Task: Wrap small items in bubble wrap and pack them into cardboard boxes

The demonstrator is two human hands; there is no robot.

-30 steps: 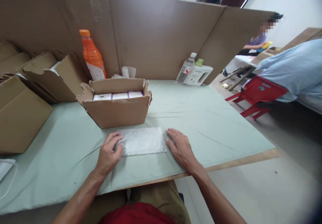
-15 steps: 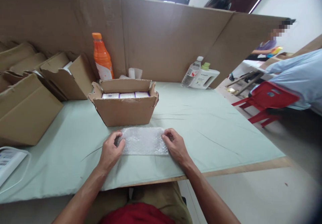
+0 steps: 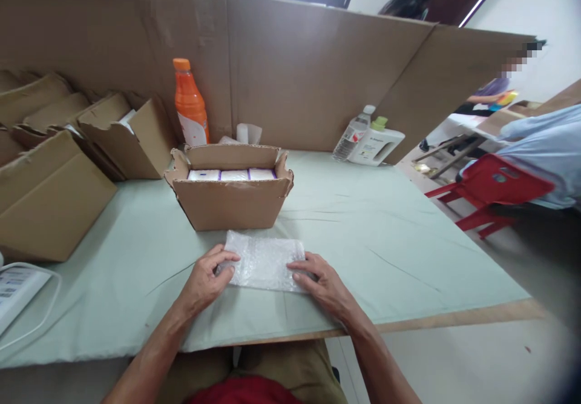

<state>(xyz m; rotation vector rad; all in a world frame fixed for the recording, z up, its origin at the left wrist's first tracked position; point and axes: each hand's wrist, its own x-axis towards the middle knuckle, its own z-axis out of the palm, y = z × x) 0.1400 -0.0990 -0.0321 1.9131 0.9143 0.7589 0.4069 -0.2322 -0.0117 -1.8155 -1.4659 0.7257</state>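
One cloth-covered bench fronts a cardboard partition. Bubble wrap lies lengthwise left-to-right, ends gripped by left fingers and right fingers.

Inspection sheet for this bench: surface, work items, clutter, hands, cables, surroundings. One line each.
Surface: creased pale green cloth, board edge showing beneath at the front.
Work items: wrinkled bubble wrap in front of an open cardboard box; contents, if any, unclear.
Clutter: orange bottle, clear bottle and white jug near the back; more boxes at left.
Hands: left hand touches the wrap's left end, right hand its right end; grip unclear.
Cables: white cord curving beside a labelled white unit, left edge.
Surroundings: cardboard partition behind; red chair to the right; other people partly visible.
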